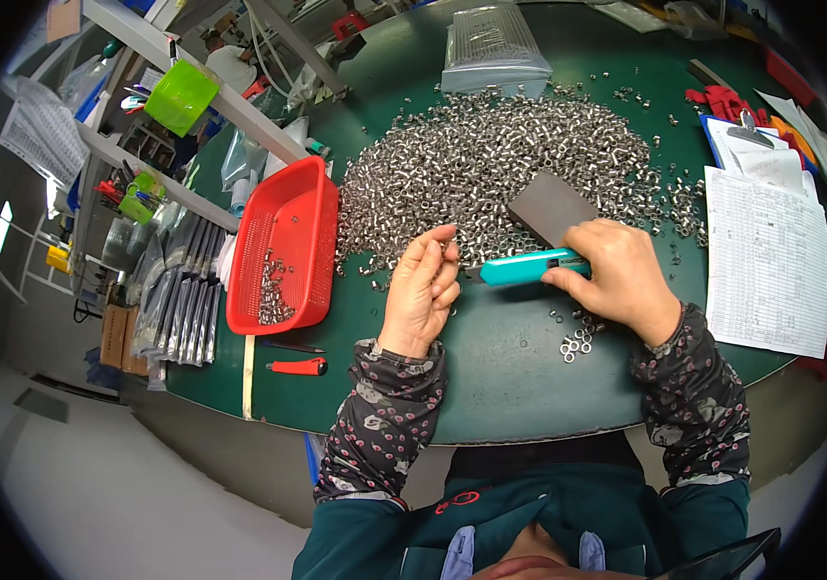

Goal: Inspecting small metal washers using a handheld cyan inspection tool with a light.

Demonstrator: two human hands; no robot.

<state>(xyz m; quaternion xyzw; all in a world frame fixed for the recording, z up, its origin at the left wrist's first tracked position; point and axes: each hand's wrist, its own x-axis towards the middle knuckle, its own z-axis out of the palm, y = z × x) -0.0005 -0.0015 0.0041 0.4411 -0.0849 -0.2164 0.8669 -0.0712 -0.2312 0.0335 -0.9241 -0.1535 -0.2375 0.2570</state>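
My right hand (621, 275) is closed around a teal utility knife (529, 268) whose front end points left, toward my other hand. Just beyond those knuckles, a dark grey rectangular block (551, 205) lies against the heap; I cannot tell whether the hand touches it. My left hand (420, 295) is raised palm up at the heap's near edge, thumb and fingers curled together. Whatever sits in that pinch is too small to make out. A large heap of small metal rings (500, 145) covers the table beyond both hands. Several loose rings (578, 343) lie below my right wrist.
A red plastic basket (321, 242) with some metal pieces stands left of the heap. Near it lies a red utility knife (299, 366). Printed sheets (766, 261) and a clipboard (713, 145) lie at right. A stack of plastic bags (495, 48) sits at the back.
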